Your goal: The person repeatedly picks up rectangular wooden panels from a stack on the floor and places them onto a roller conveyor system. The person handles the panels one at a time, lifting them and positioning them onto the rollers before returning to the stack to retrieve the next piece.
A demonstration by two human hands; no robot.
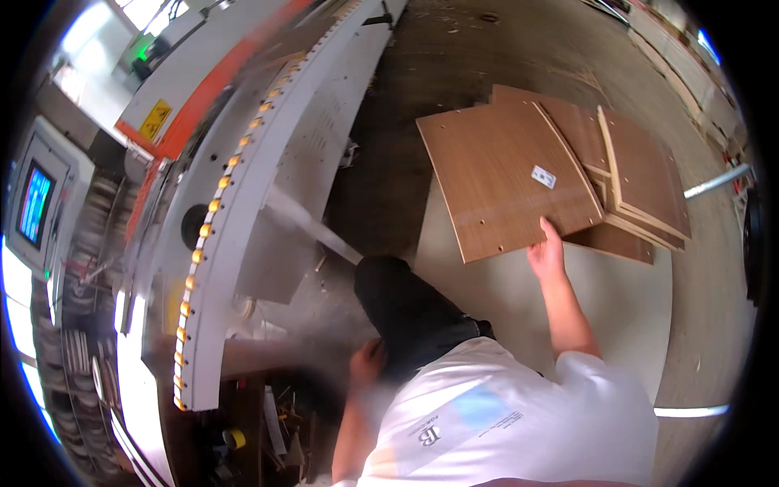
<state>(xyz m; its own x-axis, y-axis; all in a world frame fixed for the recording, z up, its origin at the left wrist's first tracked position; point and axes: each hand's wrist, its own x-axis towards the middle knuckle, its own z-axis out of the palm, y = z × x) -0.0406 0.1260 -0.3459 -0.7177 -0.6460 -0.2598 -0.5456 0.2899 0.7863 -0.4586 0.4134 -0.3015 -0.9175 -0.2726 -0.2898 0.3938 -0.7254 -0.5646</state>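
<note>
My right hand [548,253] is closed on the near edge of a brown wood-grain panel [503,183], its thumb lying on the top face. The panel is flat and roughly square, with small drilled holes near its edges and a small white label [544,176] on top. Under and beside it lie several similar brown panels [649,174], loosely stacked and overlapping. My left hand [367,363] hangs low beside my dark-trousered leg; its fingers are blurred and partly hidden, and nothing in it can be made out.
To my left runs a long grey machine [300,154] with a row of yellow rollers along its edge and an orange-trimmed cover. A control screen [35,203] glows at far left. A pale board [487,296] lies under the panels. Offcuts [280,422] sit in a dark bin.
</note>
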